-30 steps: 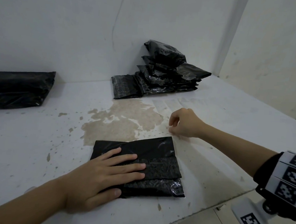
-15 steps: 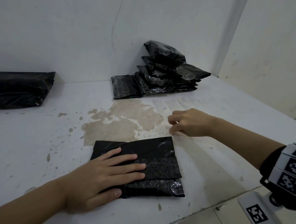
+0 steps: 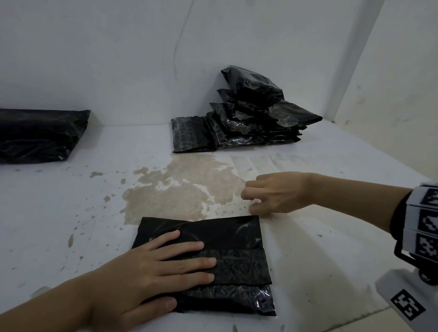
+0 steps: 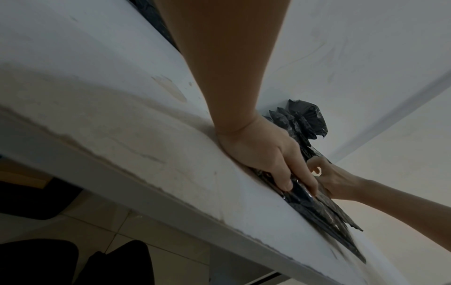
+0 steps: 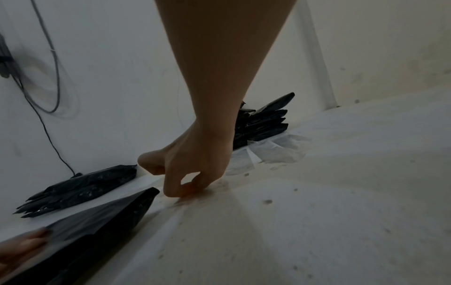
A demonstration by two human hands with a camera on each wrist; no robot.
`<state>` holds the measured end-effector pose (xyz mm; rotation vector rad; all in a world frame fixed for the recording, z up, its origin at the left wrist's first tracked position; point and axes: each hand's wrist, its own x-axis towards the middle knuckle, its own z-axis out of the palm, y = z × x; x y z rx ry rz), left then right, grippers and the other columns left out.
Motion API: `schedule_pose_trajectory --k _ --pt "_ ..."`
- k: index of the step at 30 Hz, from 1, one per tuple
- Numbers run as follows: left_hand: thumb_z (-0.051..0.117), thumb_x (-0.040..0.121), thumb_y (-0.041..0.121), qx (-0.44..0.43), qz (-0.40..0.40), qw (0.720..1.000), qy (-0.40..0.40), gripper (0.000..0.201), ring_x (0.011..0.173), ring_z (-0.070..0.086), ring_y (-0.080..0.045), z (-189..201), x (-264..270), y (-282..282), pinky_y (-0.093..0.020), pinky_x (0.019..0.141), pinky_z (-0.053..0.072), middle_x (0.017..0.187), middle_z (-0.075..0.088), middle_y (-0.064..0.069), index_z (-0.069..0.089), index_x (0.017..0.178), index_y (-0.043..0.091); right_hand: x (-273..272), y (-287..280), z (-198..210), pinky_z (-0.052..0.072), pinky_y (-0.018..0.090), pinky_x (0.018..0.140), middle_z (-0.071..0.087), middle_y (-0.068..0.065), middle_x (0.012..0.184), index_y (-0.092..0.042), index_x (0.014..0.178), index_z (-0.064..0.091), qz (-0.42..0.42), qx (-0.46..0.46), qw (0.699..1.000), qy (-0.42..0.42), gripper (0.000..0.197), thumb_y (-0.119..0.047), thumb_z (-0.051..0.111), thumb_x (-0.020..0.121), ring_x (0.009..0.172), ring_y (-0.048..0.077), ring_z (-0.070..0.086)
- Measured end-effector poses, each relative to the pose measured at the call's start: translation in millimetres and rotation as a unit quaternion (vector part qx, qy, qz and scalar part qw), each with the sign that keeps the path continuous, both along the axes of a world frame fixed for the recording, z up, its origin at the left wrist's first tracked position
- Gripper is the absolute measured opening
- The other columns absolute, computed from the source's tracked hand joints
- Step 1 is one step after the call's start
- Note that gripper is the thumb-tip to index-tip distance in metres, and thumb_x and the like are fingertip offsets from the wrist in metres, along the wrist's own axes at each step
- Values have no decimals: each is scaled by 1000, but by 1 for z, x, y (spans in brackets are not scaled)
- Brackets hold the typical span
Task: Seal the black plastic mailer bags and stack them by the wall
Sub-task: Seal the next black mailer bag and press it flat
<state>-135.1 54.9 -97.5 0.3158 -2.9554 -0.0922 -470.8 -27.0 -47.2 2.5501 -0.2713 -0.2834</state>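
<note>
Black plastic mailer bag (image 3: pixel 227 247) lies flat on the white table (image 3: pixel 323 251) near its front edge, its top flap folded over the body. What the bag holds cannot be told through the opaque film; it lies slightly padded. The left hand (image 3: pixel 151 272) rests on the bag's left half, fingers straight and spread, palm pressing it onto the table; the thumb lies along the bag's near edge. In the left wrist view the same hand (image 4: pixel 263 152) lies flat over the bag.

The right hand (image 3: pixel 275 193) sits just beyond the bag's far right corner, close to it but not clearly touching it. Its fingers are curled with thumb and forefinger drawn together; in the right wrist view the fingertips (image 5: pixel 185 190) meet at the table surface. Whether they pinch anything cannot be told.

A stack of black mailer bags (image 3: pixel 252 119) stands against the back wall (image 3: pixel 116 55), several high, the upper ones askew. One further bag (image 3: pixel 191 135) lies flat at the stack's left foot, touching it. Clear film strips (image 5: pixel 270 152) lie on the table in front of the stack. A separate pile of black bags (image 3: pixel 31 133) lies by the wall at the far left, well apart from the stack. A brown worn patch (image 3: pixel 180 189) marks the table between the stack and the near bag.
</note>
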Motion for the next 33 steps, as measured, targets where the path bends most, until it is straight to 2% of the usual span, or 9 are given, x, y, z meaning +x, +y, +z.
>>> schedule_pose_trajectory --k 4,6,9,11,16,20,24,28,33 --pt "27 102 35 -7 0 1000 -9 49 146 16 -15 0 1 -1 -41 113 14 157 21 15 25 151 30 -14 4 3 45 26 58 49 9 95 -12 81 62 -34 -9 999 -15 9 -10 55 86 77 18 45" --pt "25 102 35 -7 -1 1000 -10 49 146 17 -15 -1 1 -2 -41 113 15 157 21 15 25 151 29 -26 7 8 42 26 53 55 9 86 -9 82 65 -106 10 985 -135 16 -9 49 87 68 18 48" --pt "23 103 37 0 -1 1000 -2 48 146 18 -16 -1 0 -2 -40 114 15 157 22 14 27 150 28 -30 19 8 52 33 61 59 0 85 -12 94 68 -243 122 915 -299 16 -14 53 91 74 10 49" --pt "21 104 37 3 0 1000 -1 48 146 18 -15 0 0 -2 -40 113 15 157 22 15 26 150 29 -25 31 -6 52 33 70 59 -5 93 -18 110 69 -302 189 883 -307 23 -12 57 92 75 4 50" --pt "22 103 36 6 -7 1000 11 48 146 20 -18 0 -1 0 -43 112 18 157 24 13 28 150 27 -21 48 -24 33 22 43 59 1 93 -25 108 73 -241 123 931 -246 38 -14 47 84 69 12 52" --pt "22 103 36 7 -7 1000 15 48 146 21 -18 0 -1 0 -45 111 17 156 25 12 30 149 26 -24 55 -21 26 18 40 57 -2 86 -28 108 72 -240 89 942 -218 44 -22 35 84 71 11 55" --pt "26 102 35 9 -6 1000 16 48 146 20 -18 -1 -1 0 -45 111 17 157 24 12 29 150 27 -21 55 -16 34 22 40 58 -2 87 -25 103 72 -272 84 933 -219 38 -25 37 89 76 15 58" --pt "25 102 36 6 -4 1000 12 48 146 19 -17 -1 -1 -1 -43 112 15 157 23 13 28 150 27 -1 52 -18 40 25 66 56 -8 91 -21 102 67 -430 162 830 -315 21 -36 53 94 80 12 51" --pt "23 103 37 13 -1 1000 16 48 146 18 -16 0 -2 0 -42 113 13 157 23 14 28 150 28 19 32 -25 43 28 63 52 -7 75 -18 73 55 -533 201 711 -412 31 -45 68 82 73 13 51"
